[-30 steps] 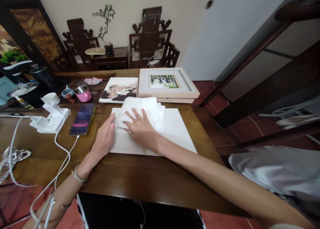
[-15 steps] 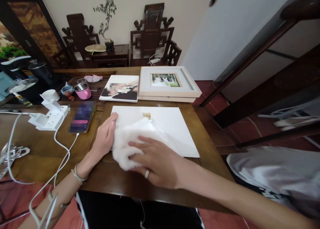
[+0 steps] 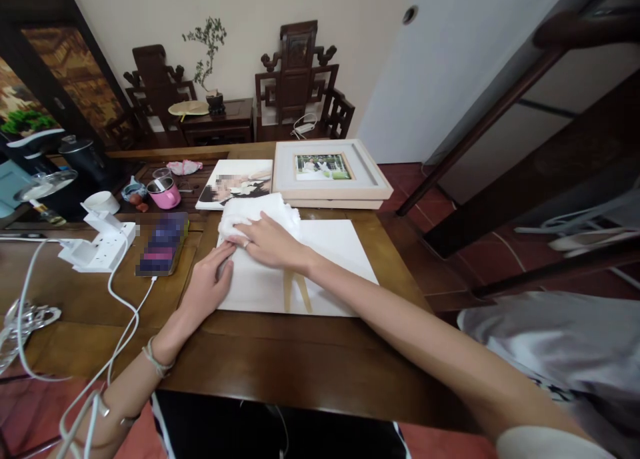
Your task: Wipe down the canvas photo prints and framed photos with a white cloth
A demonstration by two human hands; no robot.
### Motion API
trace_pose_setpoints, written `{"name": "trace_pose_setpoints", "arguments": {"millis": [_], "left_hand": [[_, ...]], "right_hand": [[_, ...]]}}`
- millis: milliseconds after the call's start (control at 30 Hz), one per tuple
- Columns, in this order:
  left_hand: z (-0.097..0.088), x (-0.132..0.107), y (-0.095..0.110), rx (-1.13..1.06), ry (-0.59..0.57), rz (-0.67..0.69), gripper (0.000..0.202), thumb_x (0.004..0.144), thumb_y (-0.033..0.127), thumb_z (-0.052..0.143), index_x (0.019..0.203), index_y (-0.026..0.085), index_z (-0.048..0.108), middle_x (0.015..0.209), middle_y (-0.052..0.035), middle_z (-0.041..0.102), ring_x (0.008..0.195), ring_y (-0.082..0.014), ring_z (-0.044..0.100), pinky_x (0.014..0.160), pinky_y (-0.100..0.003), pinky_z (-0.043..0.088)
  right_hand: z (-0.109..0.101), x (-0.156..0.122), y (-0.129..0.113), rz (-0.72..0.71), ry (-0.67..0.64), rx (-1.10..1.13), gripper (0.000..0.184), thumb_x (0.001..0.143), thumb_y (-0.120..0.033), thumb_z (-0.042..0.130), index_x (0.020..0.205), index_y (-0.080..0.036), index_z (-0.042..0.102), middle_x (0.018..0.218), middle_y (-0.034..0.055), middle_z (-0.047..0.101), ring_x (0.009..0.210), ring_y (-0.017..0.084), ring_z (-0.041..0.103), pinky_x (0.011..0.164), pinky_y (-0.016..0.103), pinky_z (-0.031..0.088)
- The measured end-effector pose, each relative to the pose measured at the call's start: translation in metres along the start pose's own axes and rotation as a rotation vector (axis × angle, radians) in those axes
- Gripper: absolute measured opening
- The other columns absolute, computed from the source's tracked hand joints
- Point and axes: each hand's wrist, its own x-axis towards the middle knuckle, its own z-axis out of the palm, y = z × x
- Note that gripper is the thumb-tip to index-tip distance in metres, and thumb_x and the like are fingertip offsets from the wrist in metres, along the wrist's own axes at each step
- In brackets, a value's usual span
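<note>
A white flat panel (image 3: 330, 259) lies on the wooden table (image 3: 280, 359) in front of me. My right hand (image 3: 267, 244) presses a fluffy white cloth (image 3: 255, 212) onto the panel's far left corner, fingers stretched flat over it. My left hand (image 3: 207, 282) rests flat against the panel's left edge, fingers together and extended, touching the rim. A small wooden stand (image 3: 296, 291) shows on the panel near its front edge.
Behind the panel lie a photo print (image 3: 235, 184) and a stacked framed picture (image 3: 327, 172). To the left are a phone (image 3: 163, 243) on a cable, a white power strip (image 3: 100, 245), a pink cup (image 3: 164, 191) and a white bowl (image 3: 101, 201). Carved chairs (image 3: 300, 85) stand beyond.
My right hand swept the cloth from the panel's near left corner back up to its far left corner. My left hand stayed at the left edge.
</note>
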Motion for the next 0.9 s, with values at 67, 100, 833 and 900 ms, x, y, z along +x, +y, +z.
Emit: {"name": "trace_pose_setpoints", "arguments": {"millis": [67,100,833,900], "left_hand": [[0.000,-0.001,0.000,0.000,-0.008,-0.008,0.036,0.090,0.026,0.046,0.121,0.015,0.062,0.131,-0.0125,0.060,0.127,-0.0249,0.052,0.110,-0.047,0.039],[0.000,-0.001,0.000,-0.001,-0.011,-0.013,0.036,0.090,0.026,0.046,0.122,0.016,0.061,0.131,-0.0120,0.060,0.127,-0.0248,0.052,0.110,-0.048,0.038],[0.004,-0.003,-0.005,0.067,-0.127,-0.045,0.053,0.094,0.035,0.039,0.139,0.007,0.042,0.152,-0.0188,0.031,0.144,-0.0259,0.021,0.117,-0.049,0.022],[0.003,-0.002,-0.004,0.054,-0.150,-0.024,0.052,0.094,0.035,0.039,0.139,0.009,0.042,0.151,-0.0173,0.035,0.144,-0.0246,0.022,0.117,-0.049,0.022]], "right_hand": [[-0.006,0.001,0.002,0.054,0.007,0.007,0.037,0.100,-0.034,0.031,0.116,-0.017,0.061,0.119,0.0108,0.066,0.112,0.028,0.058,0.099,0.043,0.036],[-0.009,-0.001,0.006,0.082,0.007,0.011,0.038,0.100,-0.034,0.032,0.114,-0.016,0.062,0.112,0.0116,0.069,0.106,0.029,0.061,0.093,0.042,0.041],[-0.019,-0.220,0.000,-0.023,0.079,-0.069,0.026,0.091,-0.028,0.047,0.072,-0.023,0.064,0.141,0.0092,0.050,0.134,0.030,0.038,0.108,0.055,0.038],[-0.024,-0.210,0.009,-0.012,0.058,-0.049,0.027,0.093,-0.030,0.045,0.078,-0.023,0.066,0.138,0.0089,0.053,0.134,0.030,0.038,0.108,0.053,0.038]]}}
